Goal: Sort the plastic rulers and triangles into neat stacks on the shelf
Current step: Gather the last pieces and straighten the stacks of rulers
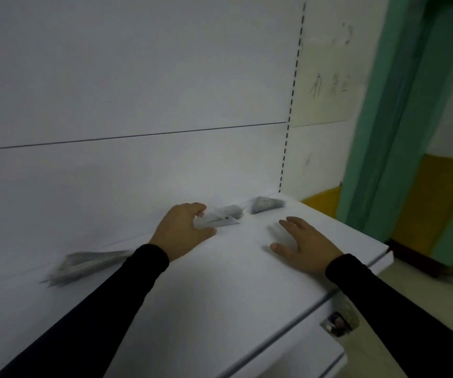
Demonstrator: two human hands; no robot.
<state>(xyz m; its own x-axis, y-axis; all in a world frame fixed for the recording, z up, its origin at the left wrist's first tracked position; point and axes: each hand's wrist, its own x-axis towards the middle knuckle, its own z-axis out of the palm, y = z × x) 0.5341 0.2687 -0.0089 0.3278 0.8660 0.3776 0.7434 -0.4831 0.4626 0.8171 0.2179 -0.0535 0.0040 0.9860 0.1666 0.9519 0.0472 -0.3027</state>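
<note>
**Two hands on a white shelf, one pinching a clear triangle**

Two hands work over a white shelf [219, 282] that fills the lower half of the view and slopes down toward 5 o'clock, where its front edge shows a grey groove and a small blurred tag [338, 324]. Behind it stands a white back panel [127, 85] with one thin dark seam across it. At 1 o'clock a line of dark slots [292, 91] runs down the panel's right edge. Right of that is a pale wall [326, 77] with faint scribbles, then a green curtain [400, 110], and a yellow wall band [435, 195] low at 3 o'clock.

At centre, the left hand [181, 230] has its fingers curled, pinching a clear triangle [219, 220] by its near end; the triangle points toward 3 o'clock, just above or on the shelf, I cannot tell which. Just behind its tip lies a grey, blurred triangle stack [233, 210], and beside that at 2 o'clock a second stack [266, 204] near the shelf's back right corner.

The right hand [304, 246] is at 3 o'clock from the left, fingers spread and loosely straight, holding nothing, low over the shelf. Whether it touches is unclear.

At 9 o'clock, against the back panel, lies a blurred ruler pile [88, 266], partly hidden behind the left sleeve [105, 309].
</note>
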